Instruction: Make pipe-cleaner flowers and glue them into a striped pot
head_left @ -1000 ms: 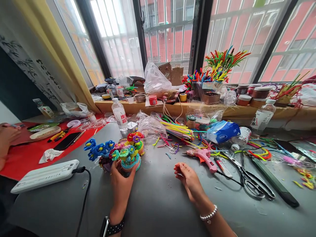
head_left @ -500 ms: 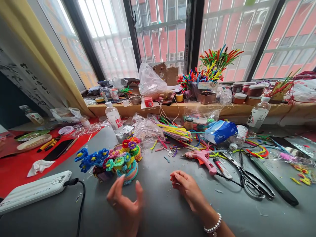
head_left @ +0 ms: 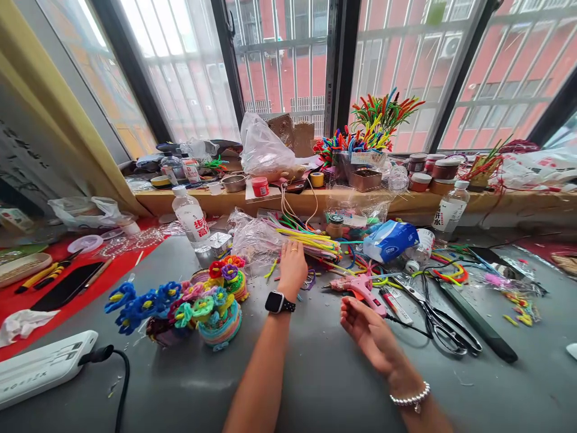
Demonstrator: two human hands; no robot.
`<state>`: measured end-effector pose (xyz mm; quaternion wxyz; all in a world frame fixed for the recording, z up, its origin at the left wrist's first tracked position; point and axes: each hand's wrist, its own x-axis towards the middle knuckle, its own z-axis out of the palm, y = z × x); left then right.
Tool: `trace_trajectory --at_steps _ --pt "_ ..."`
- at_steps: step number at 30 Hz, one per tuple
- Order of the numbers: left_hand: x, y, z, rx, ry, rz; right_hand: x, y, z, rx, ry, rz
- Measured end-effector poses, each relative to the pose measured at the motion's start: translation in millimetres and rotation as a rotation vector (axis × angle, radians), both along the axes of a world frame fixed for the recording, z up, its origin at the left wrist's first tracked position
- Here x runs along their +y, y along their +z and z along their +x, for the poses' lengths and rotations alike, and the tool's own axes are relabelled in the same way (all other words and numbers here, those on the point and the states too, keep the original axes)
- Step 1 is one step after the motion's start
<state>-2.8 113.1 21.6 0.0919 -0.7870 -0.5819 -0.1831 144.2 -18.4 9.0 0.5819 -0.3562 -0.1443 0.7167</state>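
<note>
As the head view shows the left hand [head_left: 293, 266] at the near edge of the bundled pipe cleaners [head_left: 321, 245], whether its fingers grip any cannot be told. Loosely curled and empty, the right hand [head_left: 372, 337] is just beside the pink glue gun [head_left: 374, 299].

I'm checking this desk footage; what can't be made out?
Head view, all:
Left hand: its own back hides whether it grips the pipe cleaners.
Small scissors: partly hidden by that hand.
Power bank: left edge cuts it off.
White object: right edge cuts it off.
</note>
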Motion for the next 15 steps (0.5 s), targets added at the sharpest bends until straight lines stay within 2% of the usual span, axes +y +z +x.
trace_trajectory --at_steps 2,5,9,13,15 --pt "7 -9.7 -14 0.027 0.079 -0.077 0 1.1 13 -0.076 -0.078 0.015" --pt "12 -21.6 -30 0.024 0.135 -0.11 -1 1.3 32 -0.291 -0.208 0.067" --pt "19 -27.3 -37 0.016 0.183 -0.121 5 -0.9 54 -0.764 -0.235 0.122" --pt "23 -25.4 -41 0.006 0.243 -0.113 20 2.6 72 -1.32 -0.235 0.287" --pt "24 -23.6 -44 -0.002 0.286 -0.098 28 5.1 80 -1.526 -0.261 0.352"
